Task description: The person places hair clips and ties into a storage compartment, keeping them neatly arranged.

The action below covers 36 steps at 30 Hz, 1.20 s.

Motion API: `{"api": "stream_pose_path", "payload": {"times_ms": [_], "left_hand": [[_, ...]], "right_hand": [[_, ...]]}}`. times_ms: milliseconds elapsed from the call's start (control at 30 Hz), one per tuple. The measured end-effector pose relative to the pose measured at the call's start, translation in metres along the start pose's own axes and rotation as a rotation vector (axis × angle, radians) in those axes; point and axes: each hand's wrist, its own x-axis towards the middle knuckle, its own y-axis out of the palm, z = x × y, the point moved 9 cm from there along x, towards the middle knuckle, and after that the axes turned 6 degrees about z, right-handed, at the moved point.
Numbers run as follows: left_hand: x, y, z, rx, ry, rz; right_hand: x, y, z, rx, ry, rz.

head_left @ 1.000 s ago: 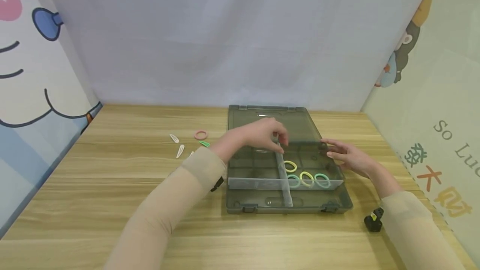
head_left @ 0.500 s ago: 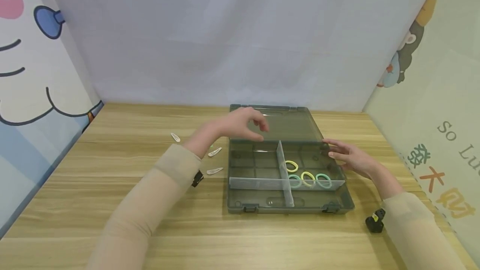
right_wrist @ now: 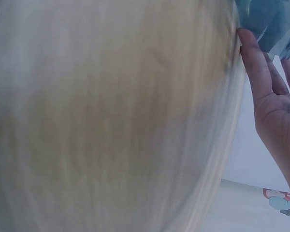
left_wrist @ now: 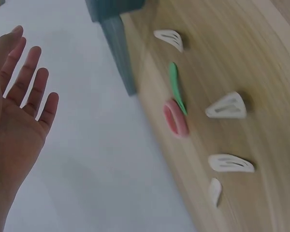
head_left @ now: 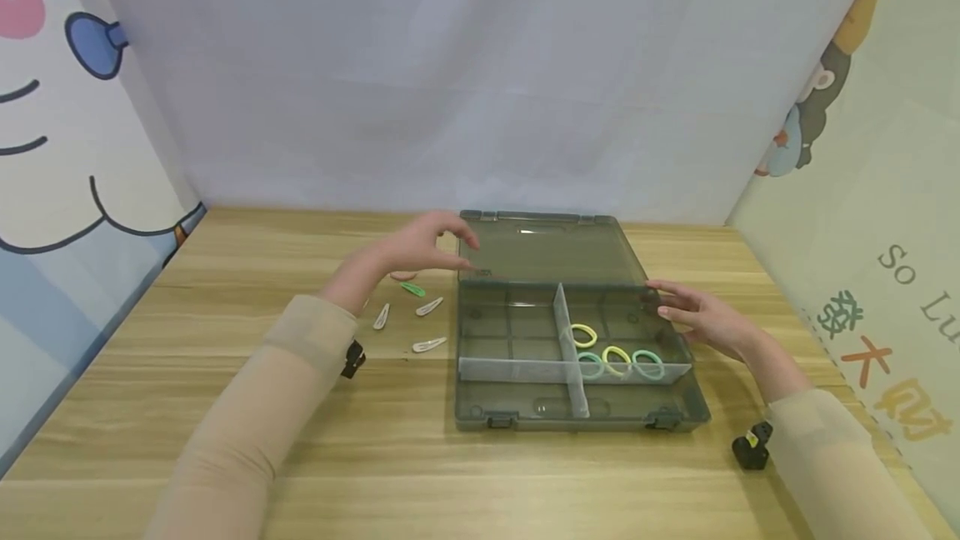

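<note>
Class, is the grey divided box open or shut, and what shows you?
Open: the lid lies back behind the box, leaving the dividers and the yellow and green bands inside uncovered.

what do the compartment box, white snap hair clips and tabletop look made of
Compartment box: probably glossy smoky plastic, judging by its translucent lid and glints.
White snap hair clips: smooth coated metal or plastic; their thin slotted shape leaves it open.
Tabletop: wood or woodgrain laminate, smooth, showing streaky grain.
</note>
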Motion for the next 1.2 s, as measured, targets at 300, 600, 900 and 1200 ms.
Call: {"api": "stream_pose_path", "payload": {"times_ms": [300, 600, 900, 1200], "left_hand": [[-0.015, -0.009, 0.048, -0.024, -0.126, -0.045], [-0.027, -0.01, 0.082, -0.074, -0.21, -0.069], [-0.033, -0.004, 0.106, -0.08, -0.279, -0.062], [-0.04, 0.001, 0.122, -0.088, -0.325, -0.055]], "right_hand": [[0.0, -0.001, -0.001, -0.008, -0.005, -0.008], [0.0, -0.001, -0.001, -0.011, -0.002, -0.009], [0.001, -0.001, 0.0, -0.011, 0.006, -0.006], [-0.002, 0.0, 0.002, -0.017, 0.008, -0.008]]}}
